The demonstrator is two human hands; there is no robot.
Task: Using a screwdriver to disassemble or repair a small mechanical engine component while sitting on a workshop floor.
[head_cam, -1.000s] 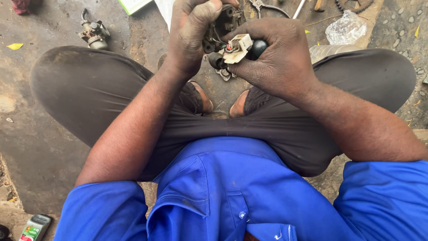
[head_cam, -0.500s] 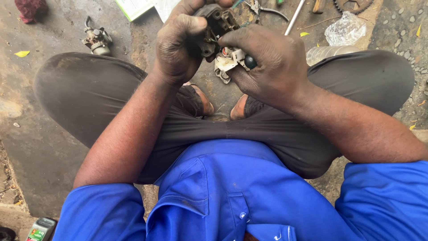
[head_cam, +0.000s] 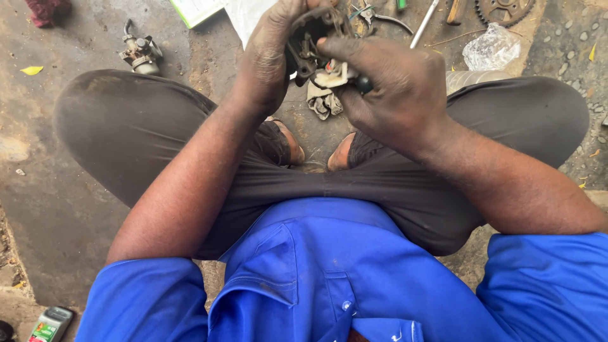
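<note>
Left hand [head_cam: 273,60] clamps dark metal part [head_cam: 310,38], perhaps a carburettor, above lap | right hand [head_cam: 392,88] pinches black-handled tool [head_cam: 362,83] and white scrap [head_cam: 332,75] against it | likely heavy, rigid, greasy: grip the body, not linkages | spare carburettor [head_cam: 140,54] on floor.

The person is wearing a bright blue work shirt [head_cam: 329,285] with an open collar, a small button showing near the middle of its front, and sleeves that are ending above the elbows, leaving both forearms bare. Dark grey-brown trousers [head_cam: 126,133] are covering the legs, the cloth looking dusty and slightly shiny over the knees at the left and right of the scene. Both hands, the left hand [head_cam: 269,57] and the right hand [head_cam: 392,88], are bare of gloves and are showing dark grease and grime over the knuckles and fingers.
</note>
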